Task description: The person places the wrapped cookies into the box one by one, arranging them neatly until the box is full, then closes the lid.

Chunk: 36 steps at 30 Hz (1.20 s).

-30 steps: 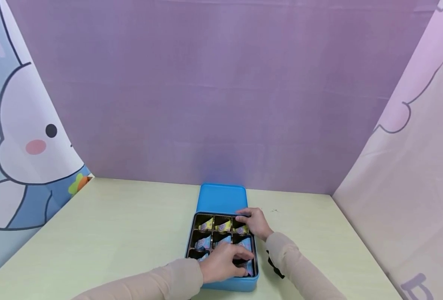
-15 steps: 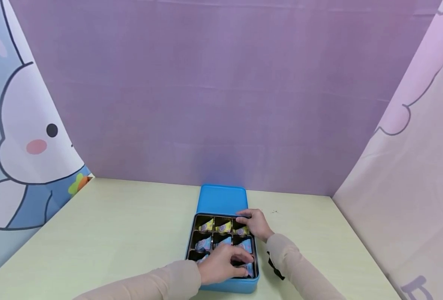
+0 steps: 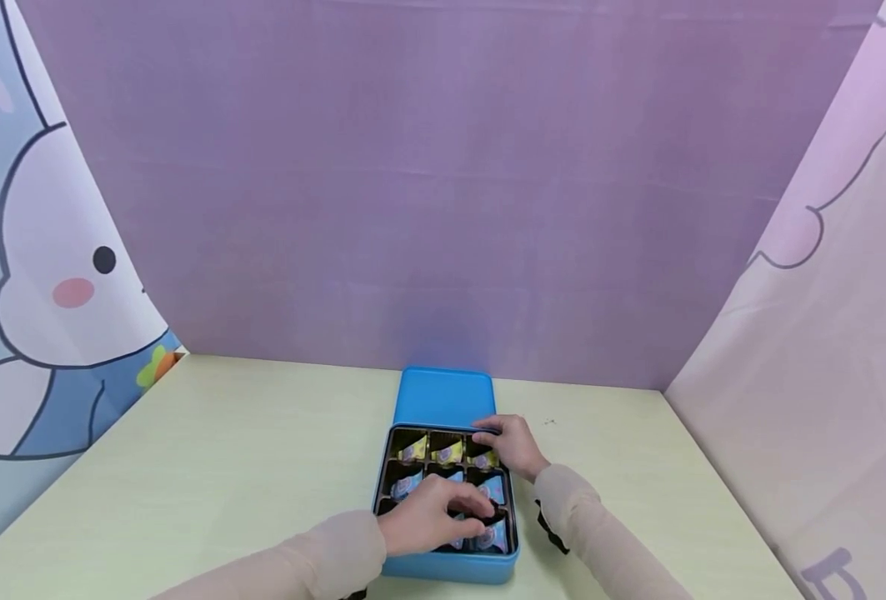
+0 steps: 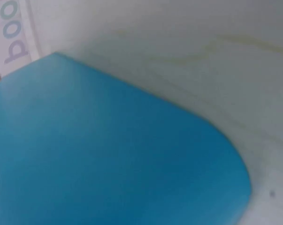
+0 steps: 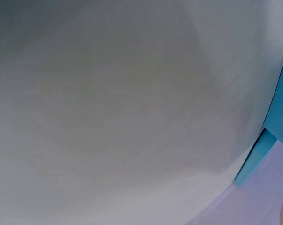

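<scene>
A blue rectangular box (image 3: 453, 569) stands on the table, with a dark divided tray inside. Yellow wrapped packets (image 3: 448, 453) fill the far row of compartments, and blue ones (image 3: 491, 490) lie in the nearer rows. My left hand (image 3: 429, 518) hovers over the front compartments, thumb and fingers bent and apart. No item shows between them, and the hand hides part of the tray. A blue-and-pink packet (image 3: 492, 537) sits in the front right compartment. My right hand (image 3: 516, 446) holds the box's far right corner, thumb inside the rim, fingers beyond it.
Behind the box lies a flat blue lid (image 3: 444, 396), near the back purple cloth wall (image 3: 443, 208). Printed cloth panels close off both sides of the pale table (image 3: 277, 442). The left wrist view shows a blue side of the box (image 4: 118, 140) close up.
My left hand has drawn back leftward and slightly up from the front right compartment, uncovering the packet there. The right hand keeps its place on the box.
</scene>
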Motion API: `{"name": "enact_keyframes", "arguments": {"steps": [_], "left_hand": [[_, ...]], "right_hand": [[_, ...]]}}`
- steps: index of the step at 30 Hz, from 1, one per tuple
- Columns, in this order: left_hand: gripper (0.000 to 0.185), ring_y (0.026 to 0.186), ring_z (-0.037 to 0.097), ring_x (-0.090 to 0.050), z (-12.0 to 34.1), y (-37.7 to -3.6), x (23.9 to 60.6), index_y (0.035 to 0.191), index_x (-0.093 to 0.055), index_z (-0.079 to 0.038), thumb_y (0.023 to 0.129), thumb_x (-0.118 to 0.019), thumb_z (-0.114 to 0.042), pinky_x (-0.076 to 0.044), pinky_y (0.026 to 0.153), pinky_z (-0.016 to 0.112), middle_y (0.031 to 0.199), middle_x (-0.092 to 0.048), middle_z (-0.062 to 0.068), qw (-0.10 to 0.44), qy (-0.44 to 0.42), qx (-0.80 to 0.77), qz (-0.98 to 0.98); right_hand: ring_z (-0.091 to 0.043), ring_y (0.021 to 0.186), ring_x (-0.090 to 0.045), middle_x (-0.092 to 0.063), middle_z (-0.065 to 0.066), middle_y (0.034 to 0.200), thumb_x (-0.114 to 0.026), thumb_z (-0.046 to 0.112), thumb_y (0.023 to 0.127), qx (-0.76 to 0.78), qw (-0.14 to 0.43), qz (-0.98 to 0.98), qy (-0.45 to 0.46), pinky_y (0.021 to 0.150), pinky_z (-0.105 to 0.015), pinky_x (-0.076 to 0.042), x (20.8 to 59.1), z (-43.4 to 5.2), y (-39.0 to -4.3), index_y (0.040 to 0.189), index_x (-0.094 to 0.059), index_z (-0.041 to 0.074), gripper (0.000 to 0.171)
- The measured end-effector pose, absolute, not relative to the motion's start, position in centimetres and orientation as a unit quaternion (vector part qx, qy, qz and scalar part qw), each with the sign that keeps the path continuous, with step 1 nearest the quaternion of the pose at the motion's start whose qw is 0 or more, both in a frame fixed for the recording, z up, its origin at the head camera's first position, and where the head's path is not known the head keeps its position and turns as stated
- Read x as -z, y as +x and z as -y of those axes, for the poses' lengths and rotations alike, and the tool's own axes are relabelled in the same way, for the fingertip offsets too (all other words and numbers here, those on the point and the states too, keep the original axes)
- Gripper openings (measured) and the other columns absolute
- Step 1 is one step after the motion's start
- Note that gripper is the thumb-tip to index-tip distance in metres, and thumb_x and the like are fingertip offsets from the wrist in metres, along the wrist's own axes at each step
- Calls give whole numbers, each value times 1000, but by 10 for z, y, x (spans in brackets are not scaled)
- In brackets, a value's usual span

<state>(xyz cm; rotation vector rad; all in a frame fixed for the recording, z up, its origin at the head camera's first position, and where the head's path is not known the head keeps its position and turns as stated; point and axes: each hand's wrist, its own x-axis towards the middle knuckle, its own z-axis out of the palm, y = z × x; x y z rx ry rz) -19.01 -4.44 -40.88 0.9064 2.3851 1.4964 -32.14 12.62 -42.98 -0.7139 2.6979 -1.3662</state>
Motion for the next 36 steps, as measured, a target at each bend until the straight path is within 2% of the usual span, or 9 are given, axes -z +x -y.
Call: {"name": "enact_keyframes", "arguments": {"steps": [5, 9, 11, 14, 17, 22, 28, 36], "left_hand": [[27, 96, 5, -62, 55, -186, 399, 115, -63, -10, 89, -60, -18, -50, 82, 18, 108, -67, 5, 113, 309, -497, -803], [27, 95, 1, -61, 65, -185, 392, 116, -63, -11, 91, -58, -19, -50, 81, 17, 110, -66, 3, 105, 309, -498, -804], [26, 95, 1, -61, 70, -184, 391, 115, -63, -13, 91, -58, -20, -51, 82, 18, 110, -66, 3, 99, 300, -502, -805], [24, 96, 3, -61, 81, -183, 387, 113, -64, -15, 91, -57, -22, -51, 84, 21, 111, -66, 3, 85, 281, -497, -817], [23, 96, 7, -62, 96, -185, 380, 111, -65, -15, 91, -58, -22, -51, 84, 24, 110, -66, 5, 41, 257, -472, -842], [25, 94, 13, -62, 128, -196, 359, 114, -63, -12, 90, -58, -20, -52, 82, 26, 109, -66, 5, -40, 188, -436, -879], [28, 100, 20, -61, 146, -222, 340, 118, -62, -13, 91, -57, -22, -53, 83, 35, 115, -63, 5, -59, 126, -426, -894], [33, 108, 27, -58, 146, -288, 362, 121, -59, -5, 93, -55, -22, -51, 87, 40, 117, -62, 11, -42, 66, -415, -906]], "right_hand": [[-9, 50, -47, -69, -6, 102, -62, 16, 87, 337, -43, -898, -279, 55, -22, -45, 424, -125, -318, 106, -69, 10, 21], [-11, 67, -60, -69, -5, 103, -62, 17, 88, 332, -54, -898, -283, 62, -24, -50, 423, -127, -318, 107, -69, 9, 22], [-16, 81, -64, -68, -6, 105, -61, 16, 88, 373, -38, -888, -265, 71, -28, -53, 422, -129, -318, 108, -68, 7, 23], [-23, 100, -62, -66, -9, 109, -59, 16, 90, 452, -1, -863, -227, 83, -36, -53, 420, -136, -316, 111, -66, 4, 26], [-25, 105, -60, -65, -10, 111, -58, 16, 91, 505, 27, -842, -187, 90, -41, -50, 414, -143, -314, 112, -65, 4, 26], [-26, 109, -59, -62, -15, 116, -57, 15, 91, 564, 60, -815, -117, 98, -42, -45, 397, -152, -321, 116, -62, 3, 29], [-32, 116, -53, -56, -22, 123, -52, 8, 93, 583, 66, -805, -86, 101, -44, -42, 384, -169, -336, 124, -54, -4, 33], [-37, 115, -52, -54, -26, 123, -51, 7, 93, 520, 60, -849, -70, 97, -44, -45, 393, -180, -358, 124, -51, -10, 35]]}}
